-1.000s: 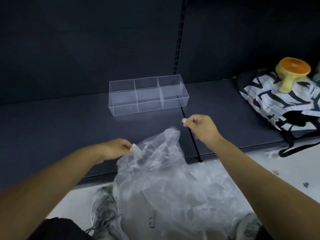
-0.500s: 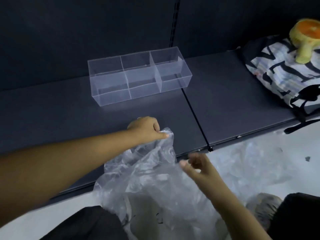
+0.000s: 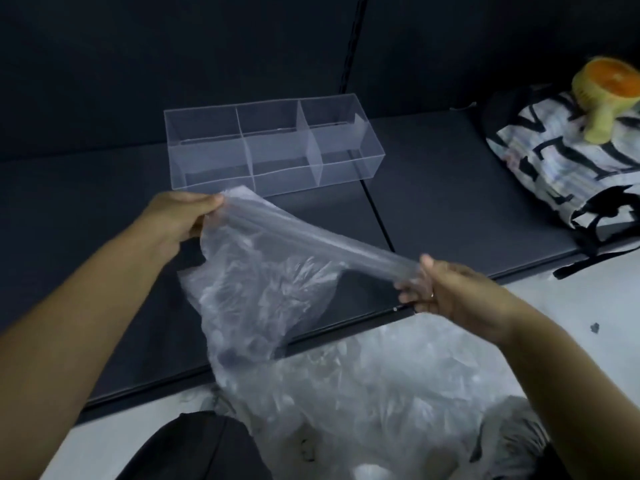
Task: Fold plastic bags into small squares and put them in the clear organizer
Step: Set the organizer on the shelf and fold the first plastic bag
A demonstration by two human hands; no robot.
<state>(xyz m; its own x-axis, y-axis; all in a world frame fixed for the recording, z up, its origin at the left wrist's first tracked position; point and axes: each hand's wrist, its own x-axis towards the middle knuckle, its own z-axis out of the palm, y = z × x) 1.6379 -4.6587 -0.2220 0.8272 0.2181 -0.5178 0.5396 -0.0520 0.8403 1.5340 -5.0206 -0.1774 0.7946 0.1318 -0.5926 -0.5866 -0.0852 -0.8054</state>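
Observation:
A clear plastic bag (image 3: 263, 289) hangs stretched between my two hands over the dark shelf (image 3: 450, 209). My left hand (image 3: 180, 220) pinches one end of its upper edge, just in front of the clear organizer (image 3: 270, 147). My right hand (image 3: 446, 292) grips the other end near the shelf's front edge. The edge between them is pulled taut into a band, and the bag's crumpled body droops below. The organizer has three compartments with nothing in them and stands at the back of the shelf.
More clear plastic bags (image 3: 381, 393) lie heaped on the white floor below the shelf edge. A black-and-white patterned bag (image 3: 554, 161) with an orange-and-yellow toy (image 3: 609, 88) on it sits on the shelf's right side. My dark-clothed knee (image 3: 194, 448) shows at the bottom.
My right hand has taken hold of the bag's edge and pulled it right. My left hand has drawn the other end left and up, so the edge is now taut.

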